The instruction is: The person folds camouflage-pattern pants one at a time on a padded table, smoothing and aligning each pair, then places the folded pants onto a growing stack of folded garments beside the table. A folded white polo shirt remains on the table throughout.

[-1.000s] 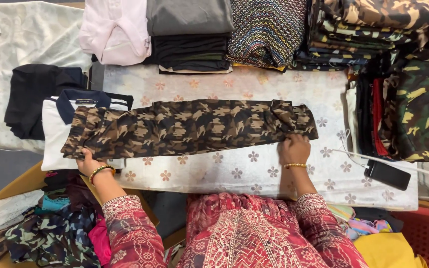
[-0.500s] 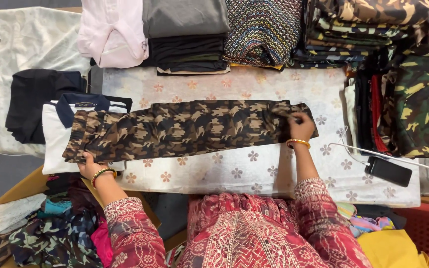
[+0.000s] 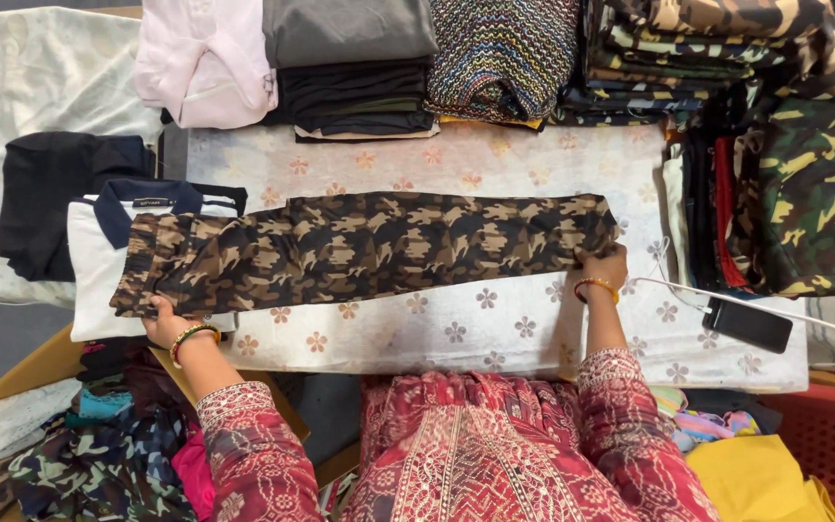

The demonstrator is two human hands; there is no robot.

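Brown-and-tan camouflage cotton trousers [image 3: 359, 246] lie folded lengthwise, flat across the white cloth-covered table w/ small flower print [image 3: 495, 319], waistband at 9 o'clock, leg hems at 3. My left hand [image 3: 161, 322] presses on the waistband's near corner, fingers tucked at the edge; can't tell if they're pinching fabric or just lying flat on it. My right hand [image 3: 606, 266] pinches the hem end, fingers closed on the cloth. Fabric looks soft, light, limp: I'd judge it sags if lifted by one end, so best held at both ends or at the fold line. Waistband overlaps a white polo shirt w/ navy collar [image 3: 99, 242]. Folded stacks sit at 12, a black phone on a white cable [image 3: 748, 324] at 4.
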